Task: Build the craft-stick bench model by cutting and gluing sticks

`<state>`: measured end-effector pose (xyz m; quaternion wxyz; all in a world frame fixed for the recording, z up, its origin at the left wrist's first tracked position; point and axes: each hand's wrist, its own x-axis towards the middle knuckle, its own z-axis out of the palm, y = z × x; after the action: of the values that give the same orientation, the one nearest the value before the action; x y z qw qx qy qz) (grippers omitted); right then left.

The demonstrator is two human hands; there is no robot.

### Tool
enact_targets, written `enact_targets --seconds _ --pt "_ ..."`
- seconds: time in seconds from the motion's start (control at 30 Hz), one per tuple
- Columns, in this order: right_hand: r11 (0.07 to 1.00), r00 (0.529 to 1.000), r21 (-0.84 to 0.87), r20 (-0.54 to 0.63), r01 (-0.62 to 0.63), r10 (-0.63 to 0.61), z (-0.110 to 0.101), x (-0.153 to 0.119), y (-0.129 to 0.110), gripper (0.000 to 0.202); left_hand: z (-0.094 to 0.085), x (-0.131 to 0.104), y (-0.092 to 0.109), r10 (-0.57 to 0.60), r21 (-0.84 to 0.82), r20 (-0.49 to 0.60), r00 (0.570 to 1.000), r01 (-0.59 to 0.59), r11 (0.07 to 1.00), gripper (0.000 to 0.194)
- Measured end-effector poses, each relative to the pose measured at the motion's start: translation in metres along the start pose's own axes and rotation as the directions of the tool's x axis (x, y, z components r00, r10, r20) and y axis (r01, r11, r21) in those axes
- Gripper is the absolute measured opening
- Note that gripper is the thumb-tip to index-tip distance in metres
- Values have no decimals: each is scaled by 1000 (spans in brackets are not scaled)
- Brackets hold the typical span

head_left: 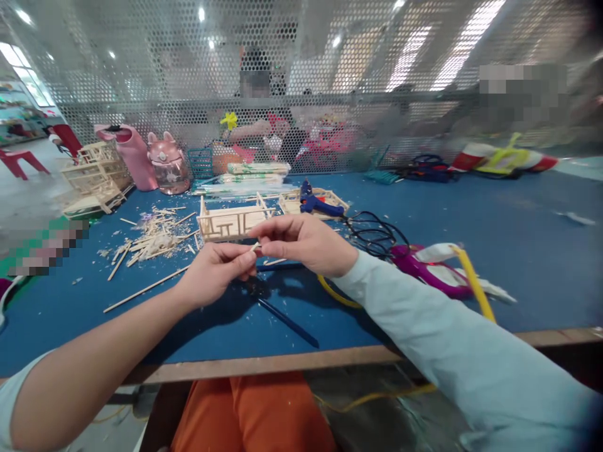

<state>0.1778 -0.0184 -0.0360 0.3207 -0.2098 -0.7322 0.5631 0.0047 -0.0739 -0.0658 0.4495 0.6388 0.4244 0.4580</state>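
Both hands are meeting above the front of the blue tabletop, their fingertips closing around a small wooden piece. Left hand is pinching it between thumb and fingers, while the right hand is gripping it from the other side, its pale sleeve crossing the table's edge. Just beyond the fingers, a railed wooden frame is standing upright, and behind the right hand a blue glue gun is resting on a second wooden frame. Its black cable is lying coiled to the right, near a purple-handled tool. Loose sticks are lying heaped to the left, and a long stick is pointing toward the left hand. Nearer the front edge, a dark blue rod is lying slantwise below the hands. Farther back, wrapped bundles are lying near a pink bottle and an eared jar.
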Motion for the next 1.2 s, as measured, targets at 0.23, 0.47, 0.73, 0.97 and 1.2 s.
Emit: enact_targets --seconds 0.23,0.47,0.73,0.97,1.2 --pt "983 995 180 102 -36 18 -2 -1 18 33 14 3 -2 -56 -23 23 998 57 998 42" --pt "966 999 257 -3 32 -32 -2 -6 26 29 22 11 4 -114 -114 26 993 116 987 50" --pt "988 941 117 -334 97 -53 -17 3 28 30 15 3 0 84 224 -277 957 -21 974 29" --pt "997 882 61 -471 44 -11 -15 8 34 24 -10 24 26 536 478 -391 748 -333 813 27" --pt "960 804 -278 -579 -40 -134 -8 12 42 12 -20 68 58 145 701 46 988 -135 700 49"
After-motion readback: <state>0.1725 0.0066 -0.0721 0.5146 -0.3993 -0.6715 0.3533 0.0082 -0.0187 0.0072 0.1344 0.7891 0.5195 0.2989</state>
